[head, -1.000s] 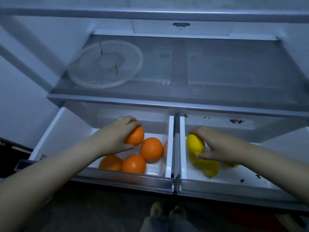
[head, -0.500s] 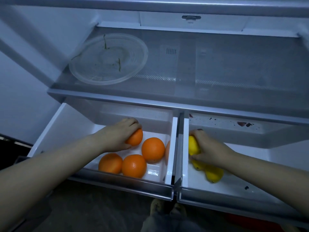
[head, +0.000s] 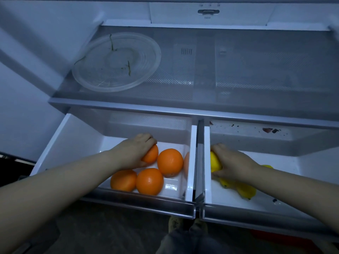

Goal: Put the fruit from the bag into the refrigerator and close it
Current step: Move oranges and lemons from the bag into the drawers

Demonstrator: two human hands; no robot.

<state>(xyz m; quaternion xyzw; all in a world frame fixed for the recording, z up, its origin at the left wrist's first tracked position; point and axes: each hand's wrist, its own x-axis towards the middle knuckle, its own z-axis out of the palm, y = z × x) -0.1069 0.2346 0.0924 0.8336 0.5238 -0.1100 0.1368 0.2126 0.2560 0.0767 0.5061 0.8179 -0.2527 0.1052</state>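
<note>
Head view shows the left hand curled over an orange, fingers on top and thumb below it, low in the left drawer and toward its back. The right hand grips a lemon close against the left wall of the right drawer, with its fingers wrapped over the fruit.

Just beside the held orange lie three more oranges, packed close together on the drawer floor, and a sliver of another shows at the drawer's right wall. More lemons lie under and beyond the right wrist, partly hidden by the arm.

Both drawers are pulled out and sit side by side, with a narrow divider between them. Dark specks and a reddish smear mark the back ledge of the right drawer.

Above the drawers a glass shelf spans the refrigerator. A clear plate rests at the shelf's left, with a few thin green stems lying on it.

At the bottom edge, the person's shoes stand on the dark floor in front of the drawers.
</note>
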